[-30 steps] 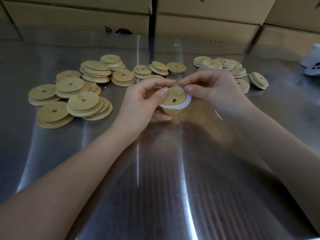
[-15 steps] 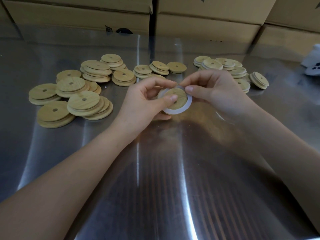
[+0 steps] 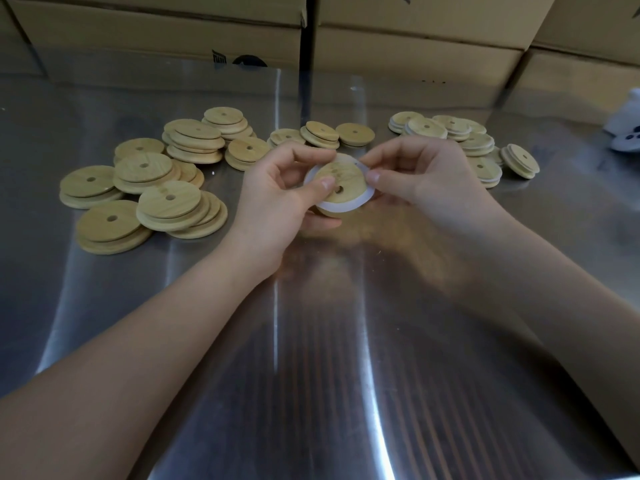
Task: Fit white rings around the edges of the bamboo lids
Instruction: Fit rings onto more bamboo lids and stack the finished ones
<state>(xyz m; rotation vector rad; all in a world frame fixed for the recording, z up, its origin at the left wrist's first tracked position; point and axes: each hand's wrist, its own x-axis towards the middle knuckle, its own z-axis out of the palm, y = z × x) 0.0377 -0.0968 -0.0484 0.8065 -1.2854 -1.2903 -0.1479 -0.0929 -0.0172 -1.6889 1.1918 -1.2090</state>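
Note:
A round bamboo lid (image 3: 341,180) with a small hole is held above the steel table, tilted toward me. A white ring (image 3: 343,204) lies around its raised inner disc. My left hand (image 3: 280,199) grips the lid from the left, thumb pressed on its face and fingers underneath. From the right, my right hand (image 3: 419,178) pinches the ring at the lid's upper right edge. Plain bamboo lids (image 3: 166,188) lie piled at the left. Lids with white rings fitted (image 3: 478,147) are piled at the right.
A shiny steel table (image 3: 318,358) stretches toward me. Cardboard boxes (image 3: 415,39) line the far edge. More lids (image 3: 322,135) sit at the middle back. A white object (image 3: 625,128) sits at the far right edge.
The lid has turned in my hands and tilted to face me, its hole now low. The ring has gone from hanging loose below the lid to lying around its disc.

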